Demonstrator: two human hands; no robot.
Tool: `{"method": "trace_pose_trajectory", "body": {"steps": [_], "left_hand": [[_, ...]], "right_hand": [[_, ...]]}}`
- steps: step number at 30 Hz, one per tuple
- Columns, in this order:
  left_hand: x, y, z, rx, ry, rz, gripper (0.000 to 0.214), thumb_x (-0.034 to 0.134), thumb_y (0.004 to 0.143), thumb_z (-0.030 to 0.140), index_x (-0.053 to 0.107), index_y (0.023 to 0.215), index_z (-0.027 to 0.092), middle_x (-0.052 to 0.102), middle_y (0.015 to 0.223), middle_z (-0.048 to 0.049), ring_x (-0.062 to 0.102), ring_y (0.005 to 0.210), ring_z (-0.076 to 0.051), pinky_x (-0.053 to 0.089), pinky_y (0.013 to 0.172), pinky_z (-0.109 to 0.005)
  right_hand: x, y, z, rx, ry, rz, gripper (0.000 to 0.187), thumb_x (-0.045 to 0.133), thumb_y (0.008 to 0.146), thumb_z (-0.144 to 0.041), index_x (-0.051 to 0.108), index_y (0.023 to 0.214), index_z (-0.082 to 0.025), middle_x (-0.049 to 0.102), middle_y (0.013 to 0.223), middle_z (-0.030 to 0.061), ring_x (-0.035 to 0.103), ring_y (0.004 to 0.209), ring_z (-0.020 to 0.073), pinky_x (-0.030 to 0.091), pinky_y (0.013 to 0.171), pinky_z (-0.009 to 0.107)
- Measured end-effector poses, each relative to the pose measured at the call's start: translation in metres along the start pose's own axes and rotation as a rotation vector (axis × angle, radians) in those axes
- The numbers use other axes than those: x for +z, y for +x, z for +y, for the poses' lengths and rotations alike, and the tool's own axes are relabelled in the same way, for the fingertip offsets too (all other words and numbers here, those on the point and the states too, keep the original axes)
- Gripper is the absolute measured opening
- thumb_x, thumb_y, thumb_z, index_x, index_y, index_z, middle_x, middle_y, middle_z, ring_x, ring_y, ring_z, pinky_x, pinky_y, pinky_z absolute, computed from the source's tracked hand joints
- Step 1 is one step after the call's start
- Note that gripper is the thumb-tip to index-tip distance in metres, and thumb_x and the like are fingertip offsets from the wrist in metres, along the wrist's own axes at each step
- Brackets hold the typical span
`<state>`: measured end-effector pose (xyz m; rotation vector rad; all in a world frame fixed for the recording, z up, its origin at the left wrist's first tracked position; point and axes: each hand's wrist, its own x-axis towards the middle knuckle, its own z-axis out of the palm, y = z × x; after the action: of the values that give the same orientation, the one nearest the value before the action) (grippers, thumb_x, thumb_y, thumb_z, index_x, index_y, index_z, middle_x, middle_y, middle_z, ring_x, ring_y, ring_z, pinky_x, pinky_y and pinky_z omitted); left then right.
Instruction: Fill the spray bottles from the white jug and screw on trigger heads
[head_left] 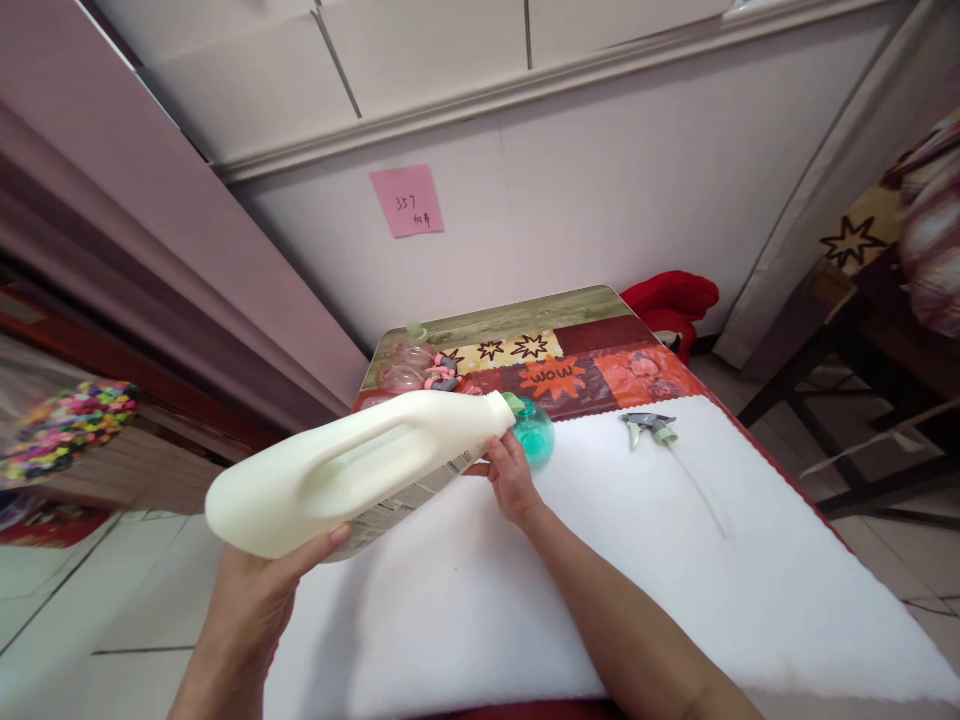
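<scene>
A large cream-coloured jug (375, 430) with a built-in handle lies tilted in the air, its neck to the right. My left hand (266, 575) supports its base end from below, thumb along the side. Around the underside near the neck, my right hand (511, 480) grips the same jug. The jug's mouth meets a pale green piece at the top of a round teal see-through bottle (536, 440), which stands on the white cloth. Whether liquid is flowing cannot be made out. To the right lies a grey and green spray trigger head (651, 428) with a thin tube.
Clear pink spray bottles (405, 372) lie at the table's far left. A white fluffy cloth (660, 600) covers the near part of the table. Beyond it are a patterned cover (551, 375) and a wall with a pink note (407, 201). A dark stool (817, 360) stands at right.
</scene>
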<state>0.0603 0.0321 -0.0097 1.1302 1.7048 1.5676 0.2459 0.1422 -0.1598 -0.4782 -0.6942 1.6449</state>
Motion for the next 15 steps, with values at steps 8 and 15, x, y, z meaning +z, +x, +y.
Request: {"method": "trace_pose_trajectory", "body": {"steps": [8, 15], "left_hand": [[0.0001, -0.0001, 0.0002, -0.009, -0.002, 0.004, 0.082, 0.096, 0.048, 0.027, 0.069, 0.126, 0.024, 0.071, 0.134, -0.005, 0.065, 0.123, -0.03, 0.059, 0.092, -0.027], [-0.0006, -0.0005, 0.0005, -0.012, 0.016, 0.011, 0.087, 0.096, 0.047, 0.029, 0.067, 0.129, 0.025, 0.071, 0.133, -0.0062, 0.065, 0.123, -0.032, 0.059, 0.093, -0.029]], "right_hand": [[0.0, 0.0003, 0.0, -0.001, 0.001, -0.004, 0.048, 0.07, 0.085, -0.055, 0.06, 0.121, -0.025, 0.068, 0.12, 0.0056, 0.069, 0.099, 0.0225, 0.067, 0.067, 0.036], [0.0004, 0.0, -0.0001, 0.001, 0.001, 0.005, 0.051, 0.071, 0.083, -0.056, 0.06, 0.121, -0.024, 0.068, 0.12, 0.0062, 0.069, 0.099, 0.0232, 0.067, 0.066, 0.036]]}}
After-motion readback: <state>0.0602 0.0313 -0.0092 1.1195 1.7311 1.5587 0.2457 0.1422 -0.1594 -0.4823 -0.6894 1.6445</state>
